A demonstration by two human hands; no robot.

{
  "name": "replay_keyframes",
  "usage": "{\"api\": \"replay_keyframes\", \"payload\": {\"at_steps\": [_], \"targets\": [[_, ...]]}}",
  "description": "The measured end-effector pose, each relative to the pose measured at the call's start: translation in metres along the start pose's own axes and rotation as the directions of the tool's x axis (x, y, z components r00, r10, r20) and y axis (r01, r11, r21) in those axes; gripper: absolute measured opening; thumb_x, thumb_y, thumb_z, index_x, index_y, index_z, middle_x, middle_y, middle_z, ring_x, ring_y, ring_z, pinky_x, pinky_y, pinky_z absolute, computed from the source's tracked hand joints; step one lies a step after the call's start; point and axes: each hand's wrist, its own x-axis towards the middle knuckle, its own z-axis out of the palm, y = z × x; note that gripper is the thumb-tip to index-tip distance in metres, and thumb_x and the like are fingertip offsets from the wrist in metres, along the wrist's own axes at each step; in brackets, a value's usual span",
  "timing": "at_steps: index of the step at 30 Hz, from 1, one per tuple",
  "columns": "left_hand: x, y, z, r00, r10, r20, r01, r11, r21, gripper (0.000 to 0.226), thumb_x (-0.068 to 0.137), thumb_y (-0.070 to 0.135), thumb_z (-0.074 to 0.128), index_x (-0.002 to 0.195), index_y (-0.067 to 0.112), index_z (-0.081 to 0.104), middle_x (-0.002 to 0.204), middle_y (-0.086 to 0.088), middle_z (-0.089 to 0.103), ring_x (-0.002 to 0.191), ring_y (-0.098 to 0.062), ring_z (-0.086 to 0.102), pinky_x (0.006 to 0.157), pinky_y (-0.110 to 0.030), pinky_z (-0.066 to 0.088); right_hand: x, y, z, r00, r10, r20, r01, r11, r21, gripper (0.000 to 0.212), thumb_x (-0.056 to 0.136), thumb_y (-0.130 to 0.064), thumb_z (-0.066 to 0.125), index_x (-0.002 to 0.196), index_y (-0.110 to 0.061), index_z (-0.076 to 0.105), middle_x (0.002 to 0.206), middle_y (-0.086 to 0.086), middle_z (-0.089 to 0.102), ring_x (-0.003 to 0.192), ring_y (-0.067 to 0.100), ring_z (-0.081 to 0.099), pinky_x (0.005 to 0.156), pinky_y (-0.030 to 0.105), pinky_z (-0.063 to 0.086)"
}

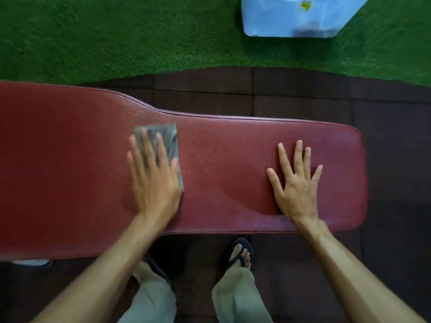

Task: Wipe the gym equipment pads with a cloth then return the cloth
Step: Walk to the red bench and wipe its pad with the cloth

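Red bench pad (pixel 233 159) runs left to right over dark floor tiles (pixel 291 96); grey cloth (pixel 166 141) lies flat on the pad near its middle, pinned under the left hand (pixel 154 176), fingers straight, image blurred there. Right hand (pixel 296 183) lies flat on the pad's narrow right end, fingers spread, holding nothing. Beyond the pad, green turf (pixel 116 38) with a pale blue box (pixel 291 17); near side of the pad, sandalled feet (pixel 240 255).

The cloth (pixel 163 141) is lying on the bench pad (pixel 233 159), left of its middle, under the left hand (pixel 155 180). The right hand (pixel 297 183) is resting flat near the pad's right end. A box (pixel 296 17) is sitting beyond the pad.
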Motion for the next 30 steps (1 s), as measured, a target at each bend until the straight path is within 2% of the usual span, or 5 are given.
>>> {"api": "replay_keyframes", "payload": {"at_steps": [4, 8, 19, 25, 30], "targets": [[-0.089, 0.083, 0.030, 0.988, 0.141, 0.061, -0.137, 0.988, -0.072, 0.065, 0.104, 0.039, 0.022, 0.157, 0.004, 0.008, 0.165, -0.022, -0.004, 0.153, -0.039, -0.004, 0.125, -0.053, 0.008, -0.021, 0.018, 0.004, 1.000, 0.001, 0.012, -0.001, 0.999, 0.032, 0.065, 0.098, -0.059, 0.025, 0.157, -0.036, 0.009, 0.167, 0.000, -0.008, 0.154, 0.022, -0.010, 0.120, 0.064, 0.003], [-0.014, 0.163, 0.038, 0.993, 0.114, 0.039, -0.107, 0.983, -0.147, 0.066, 0.104, 0.039, 0.029, 0.157, 0.004, 0.011, 0.165, -0.023, 0.007, 0.152, -0.041, 0.006, 0.125, -0.051, 0.009, -0.021, 0.036, 0.003, 1.000, -0.007, 0.012, 0.007, 1.000, 0.014, 0.066, 0.097, -0.061, 0.026, 0.156, -0.039, 0.009, 0.167, -0.004, -0.007, 0.154, 0.020, -0.010, 0.120, 0.064, 0.001], [-0.093, 0.170, 0.043, 0.978, 0.147, 0.149, -0.119, 0.976, -0.182, 0.070, 0.101, 0.041, 0.040, 0.156, 0.005, 0.016, 0.164, -0.024, 0.010, 0.151, -0.045, 0.012, 0.121, -0.056, 0.021, -0.032, 0.048, -0.003, 0.999, 0.029, 0.032, -0.033, 0.990, 0.134, 0.064, 0.099, -0.055, 0.029, 0.157, -0.035, 0.012, 0.167, -0.004, -0.006, 0.154, 0.018, -0.012, 0.123, 0.057, 0.001], [-0.046, 0.148, 0.017, 0.917, 0.349, 0.193, -0.261, 0.891, -0.373, 0.067, 0.103, 0.043, 0.033, 0.159, 0.026, 0.000, 0.165, -0.005, -0.021, 0.153, -0.024, -0.021, 0.124, -0.045, -0.012, -0.038, 0.047, -0.017, 0.985, 0.163, -0.047, -0.130, 0.902, 0.413, 0.063, 0.099, -0.050, 0.033, 0.157, -0.031, 0.015, 0.167, -0.005, -0.006, 0.154, 0.015, -0.011, 0.124, 0.056, 0.006], [0.004, 0.070, 0.015, 0.958, 0.246, 0.144, -0.247, 0.969, -0.016, 0.067, 0.101, 0.047, 0.027, 0.159, 0.017, 0.012, 0.168, -0.010, -0.001, 0.155, -0.028, -0.003, 0.124, -0.056, 0.003, -0.028, -0.039, -0.003, 0.996, 0.018, -0.087, 0.018, 0.918, 0.396, 0.057, 0.104, -0.040, 0.034, 0.157, -0.029, 0.015, 0.168, 0.003, -0.005, 0.154, 0.020, -0.010, 0.124, 0.053, 0.002]]}}
